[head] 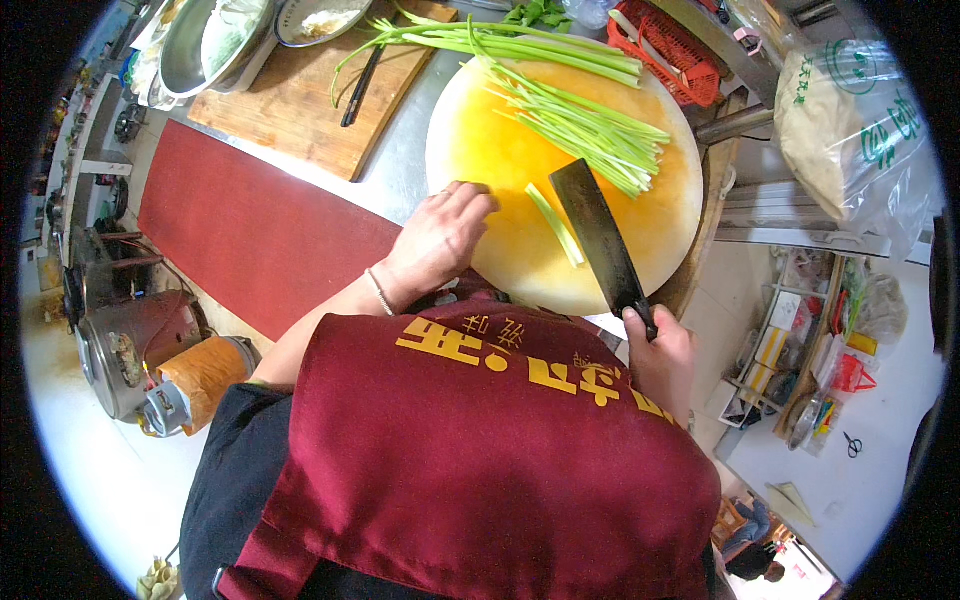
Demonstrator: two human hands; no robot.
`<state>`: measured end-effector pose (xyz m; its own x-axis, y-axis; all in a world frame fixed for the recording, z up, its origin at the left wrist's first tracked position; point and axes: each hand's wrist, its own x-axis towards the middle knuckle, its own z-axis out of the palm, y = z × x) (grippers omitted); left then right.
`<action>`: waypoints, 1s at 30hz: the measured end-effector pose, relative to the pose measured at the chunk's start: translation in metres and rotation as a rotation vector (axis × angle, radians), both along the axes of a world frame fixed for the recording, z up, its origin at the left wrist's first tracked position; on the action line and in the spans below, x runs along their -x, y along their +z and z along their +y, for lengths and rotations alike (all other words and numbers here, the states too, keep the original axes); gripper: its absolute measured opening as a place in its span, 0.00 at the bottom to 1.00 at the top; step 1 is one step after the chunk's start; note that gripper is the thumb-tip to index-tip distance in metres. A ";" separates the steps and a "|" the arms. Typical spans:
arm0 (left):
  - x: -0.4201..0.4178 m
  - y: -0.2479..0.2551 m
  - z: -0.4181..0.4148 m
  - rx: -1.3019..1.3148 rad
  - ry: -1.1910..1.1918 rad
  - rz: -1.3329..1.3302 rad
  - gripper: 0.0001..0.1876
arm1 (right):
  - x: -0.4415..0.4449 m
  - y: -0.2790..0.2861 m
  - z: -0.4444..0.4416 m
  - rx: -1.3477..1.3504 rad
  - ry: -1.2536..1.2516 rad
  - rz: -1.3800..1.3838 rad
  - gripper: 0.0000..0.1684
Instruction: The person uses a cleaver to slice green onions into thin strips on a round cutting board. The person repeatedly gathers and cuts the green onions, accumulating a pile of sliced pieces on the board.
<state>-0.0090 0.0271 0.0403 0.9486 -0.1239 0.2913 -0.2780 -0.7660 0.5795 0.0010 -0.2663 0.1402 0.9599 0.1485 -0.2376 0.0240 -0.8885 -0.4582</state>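
A dark cleaver (602, 232) is in my right hand (664, 346), its blade over the near right part of a round cutting board (517, 262). Beside the blade lies one short cut piece of green stalk (555, 225). Behind it, a bunch of trimmed green stalks (592, 131), apparently celery, rests on the board. Longer stalks with leaves (555, 51) lie across the board's far edge. My left hand (459, 225) is at the board's left edge, fingers bent and slightly blurred; whether something small is between the fingers I cannot tell.
Left of the round board are a red mat (262, 232) and a wooden board (277, 112) with black chopsticks (363, 86). A metal bowl (172, 67) and a plate (352, 19) stand at the far left. A red basket (697, 82) and a filled plastic bag (840, 135) are at the right.
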 end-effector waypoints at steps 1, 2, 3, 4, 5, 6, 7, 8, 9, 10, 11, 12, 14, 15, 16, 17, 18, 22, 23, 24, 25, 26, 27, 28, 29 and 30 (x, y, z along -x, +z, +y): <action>-0.007 -0.003 -0.005 -0.022 -0.055 -0.052 0.11 | -0.001 -0.002 0.001 0.005 0.015 0.002 0.16; -0.016 -0.009 -0.007 -0.045 -0.110 -0.105 0.11 | -0.002 -0.003 0.001 0.009 0.030 0.005 0.17; -0.023 -0.015 -0.010 -0.071 -0.164 -0.159 0.12 | -0.003 -0.004 0.002 0.012 0.067 -0.016 0.17; -0.027 -0.022 -0.013 -0.174 -0.151 -0.189 0.16 | -0.004 -0.004 0.003 0.015 0.105 -0.037 0.17; -0.029 -0.025 -0.015 -0.191 -0.156 -0.205 0.16 | -0.005 -0.004 0.004 0.017 0.143 -0.058 0.18; -0.032 -0.027 -0.016 -0.205 -0.165 -0.222 0.16 | -0.006 -0.006 0.003 0.033 0.173 -0.091 0.18; -0.035 -0.029 -0.017 -0.220 -0.173 -0.238 0.16 | -0.007 -0.010 0.002 0.049 0.204 -0.124 0.18; -0.037 -0.031 -0.018 -0.227 -0.173 -0.242 0.16 | -0.007 -0.011 0.001 0.065 0.236 -0.157 0.18; -0.039 -0.034 -0.020 -0.235 -0.175 -0.246 0.16 | -0.008 -0.012 0.001 0.075 0.242 -0.153 0.18; -0.041 -0.035 -0.020 -0.242 -0.175 -0.250 0.16 | -0.009 -0.012 0.002 0.085 0.249 -0.149 0.18; -0.042 -0.036 -0.020 -0.259 -0.180 -0.248 0.16 | -0.010 -0.012 0.002 0.096 0.257 -0.144 0.18; -0.043 -0.037 -0.020 -0.273 -0.185 -0.246 0.16 | -0.010 -0.013 0.002 0.093 0.262 -0.152 0.18; -0.045 -0.037 -0.021 -0.285 -0.198 -0.243 0.16 | -0.012 -0.015 0.002 0.087 0.272 -0.169 0.19; -0.045 -0.037 -0.020 -0.285 -0.205 -0.240 0.16 | -0.013 -0.015 0.003 0.083 0.272 -0.167 0.19; -0.046 -0.037 -0.020 -0.285 -0.212 -0.236 0.16 | -0.015 -0.014 0.005 0.079 0.272 -0.166 0.19; -0.047 -0.037 -0.020 -0.299 -0.217 -0.236 0.16 | -0.016 -0.014 0.006 0.075 0.273 -0.165 0.19; -0.048 -0.038 -0.020 -0.310 -0.223 -0.236 0.16 | -0.017 -0.014 0.006 0.085 0.271 -0.153 0.19; -0.051 -0.039 -0.020 -0.300 -0.225 -0.272 0.16 | -0.021 -0.020 0.005 0.140 0.307 -0.127 0.19; -0.052 -0.040 -0.020 -0.293 -0.222 -0.280 0.16 | -0.022 -0.022 0.004 0.158 0.327 -0.126 0.19; -0.052 -0.041 -0.020 -0.285 -0.218 -0.288 0.16 | -0.024 -0.021 0.004 0.183 0.368 -0.129 0.19; -0.052 -0.042 -0.020 -0.277 -0.213 -0.296 0.17 | -0.026 -0.020 0.004 0.209 0.411 -0.131 0.18; -0.052 -0.042 -0.020 -0.279 -0.210 -0.284 0.17 | -0.028 -0.019 0.003 0.235 0.453 -0.134 0.18; -0.052 -0.042 -0.020 -0.285 -0.210 -0.274 0.17 | -0.030 -0.020 0.003 0.212 0.455 -0.118 0.17; -0.052 -0.041 -0.020 -0.291 -0.210 -0.265 0.17 | -0.032 -0.022 0.002 0.189 0.457 -0.101 0.17; -0.051 -0.041 -0.020 -0.299 -0.209 -0.268 0.18 | -0.035 -0.025 0.002 0.165 0.460 -0.085 0.16; -0.051 -0.040 -0.020 -0.302 -0.209 -0.274 0.18 | -0.037 -0.030 0.004 0.174 0.467 -0.124 0.17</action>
<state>0.0422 0.0074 -0.0002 0.7870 -0.4228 0.4493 -0.5568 -0.8004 0.2221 0.0376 -0.2624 0.1106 0.8231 0.5367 -0.1858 0.4815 -0.8329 -0.2728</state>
